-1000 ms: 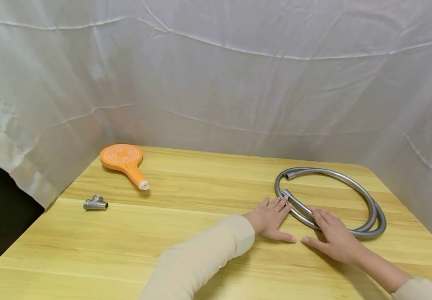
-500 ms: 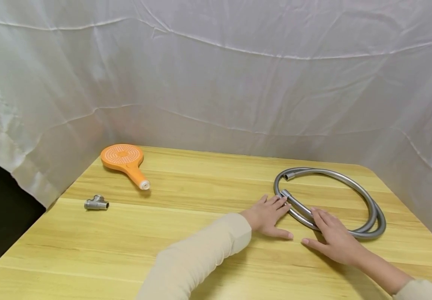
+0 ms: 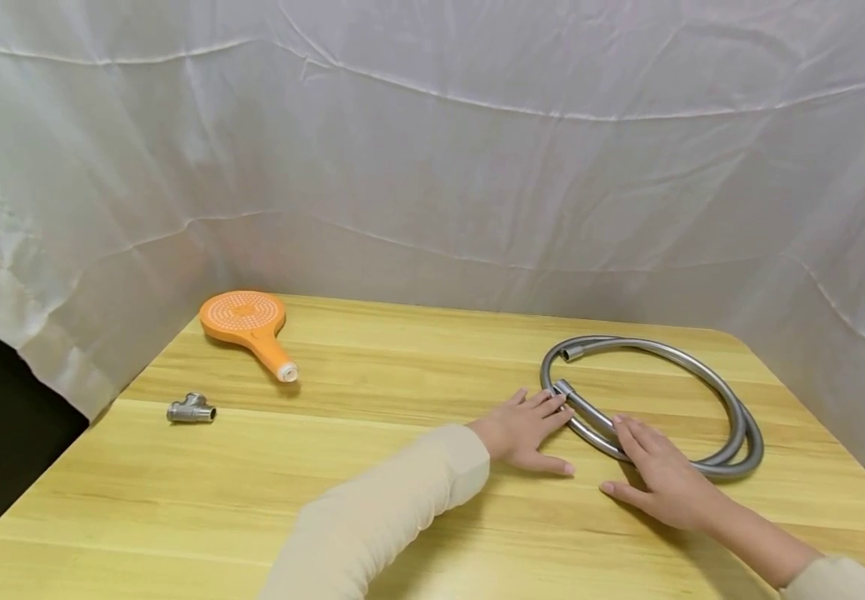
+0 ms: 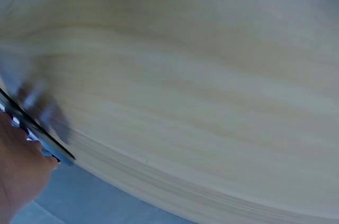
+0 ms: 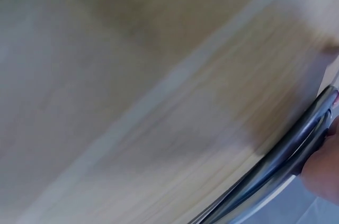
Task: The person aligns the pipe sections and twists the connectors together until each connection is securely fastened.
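A coiled grey metal shower hose lies on the wooden table at the right. My left hand is palm down with fingers spread, fingertips touching the coil's left side beside one metal end fitting. Straight fingers of my right hand rest on the near side of the coil, its thumb apart from the hose. Both wrist views catch part of the hose next to a hand, but the left wrist view shows little of the fingers. The other hose end lies inside the loop.
An orange shower head lies at the back left, face up, its handle toward the middle. Nearer on the left is a small metal tee fitting. Pale cloth hangs behind and beside the table.
The hose coil has slid slightly left across the table. My left hand has shifted left with it, and my right hand has moved only a little, still against the coil.
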{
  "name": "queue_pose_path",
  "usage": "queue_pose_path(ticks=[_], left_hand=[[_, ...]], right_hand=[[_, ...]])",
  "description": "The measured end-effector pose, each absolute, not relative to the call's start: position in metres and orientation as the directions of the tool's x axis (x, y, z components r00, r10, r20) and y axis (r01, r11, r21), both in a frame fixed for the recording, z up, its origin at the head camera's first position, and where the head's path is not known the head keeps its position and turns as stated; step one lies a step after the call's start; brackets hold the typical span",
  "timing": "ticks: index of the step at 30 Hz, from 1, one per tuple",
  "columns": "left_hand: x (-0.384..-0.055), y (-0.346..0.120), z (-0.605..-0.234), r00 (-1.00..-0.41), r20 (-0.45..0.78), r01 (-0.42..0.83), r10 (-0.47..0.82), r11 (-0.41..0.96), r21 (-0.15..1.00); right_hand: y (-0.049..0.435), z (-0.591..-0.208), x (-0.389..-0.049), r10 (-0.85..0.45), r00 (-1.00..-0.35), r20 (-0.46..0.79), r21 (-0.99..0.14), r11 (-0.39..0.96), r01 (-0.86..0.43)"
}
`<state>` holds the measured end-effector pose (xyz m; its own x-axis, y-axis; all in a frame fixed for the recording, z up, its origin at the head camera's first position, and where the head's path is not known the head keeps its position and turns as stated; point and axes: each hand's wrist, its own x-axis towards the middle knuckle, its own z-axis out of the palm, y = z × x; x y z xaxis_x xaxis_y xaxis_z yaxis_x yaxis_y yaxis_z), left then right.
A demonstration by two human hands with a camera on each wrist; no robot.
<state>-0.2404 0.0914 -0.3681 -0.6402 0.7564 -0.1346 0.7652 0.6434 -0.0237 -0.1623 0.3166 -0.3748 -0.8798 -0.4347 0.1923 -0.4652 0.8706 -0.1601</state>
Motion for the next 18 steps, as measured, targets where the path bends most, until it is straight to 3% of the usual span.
queue_pose_path(ticks=[9,18], left_hand=[[-0.242,0.084,-0.370,-0.630,-0.128,0.773,0.766,0.634,-0.009],[-0.244,0.077,-0.371,-0.611,-0.122,0.789,0.782,0.614,-0.020]], right_hand=[[0.312,-0.374,-0.160,-0.432,-0.888,0.155,-0.181,0.872,-0.455],[0.308,-0.374,-0.159,-0.464,-0.865,0.194,-0.142,0.859,-0.492]])
